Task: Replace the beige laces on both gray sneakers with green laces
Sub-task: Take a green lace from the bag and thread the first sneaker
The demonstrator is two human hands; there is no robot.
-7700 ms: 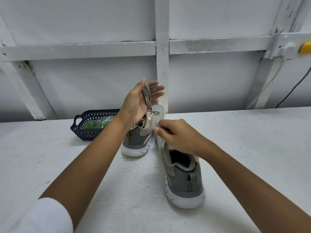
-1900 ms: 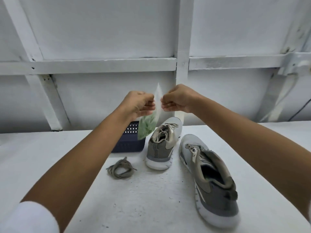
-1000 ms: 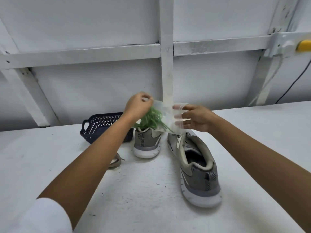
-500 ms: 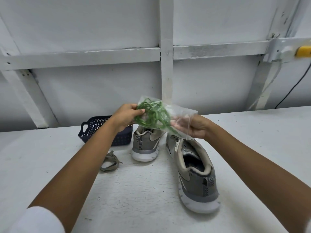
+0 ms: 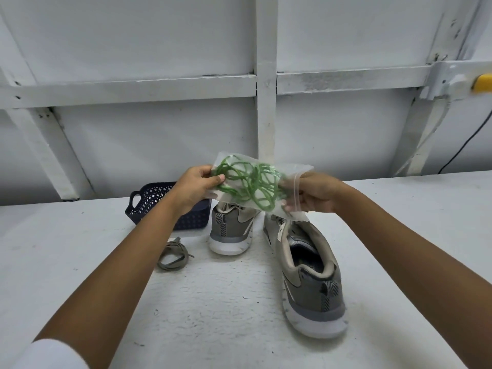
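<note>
Between my hands, above the shoes, I hold a clear plastic bag with a tangle of green laces inside. My left hand pinches the bag's left end, thumb on the laces. My right hand grips the bag's right end, by its zip edge. Two gray sneakers stand on the white table: the far one heel toward me, partly hidden by the bag, and the near one at right, its opening empty. A removed beige lace lies coiled left of the far sneaker.
A dark blue perforated basket stands at the back left behind my left wrist. White wall with beams rises behind the table. A black cable and a yellow fixture are at the far right.
Both hands have turned the bag flatter and drawn its ends apart, spreading the green laces. My right hand has shifted to the zip edge. The shoes and the beige lace lie still.
</note>
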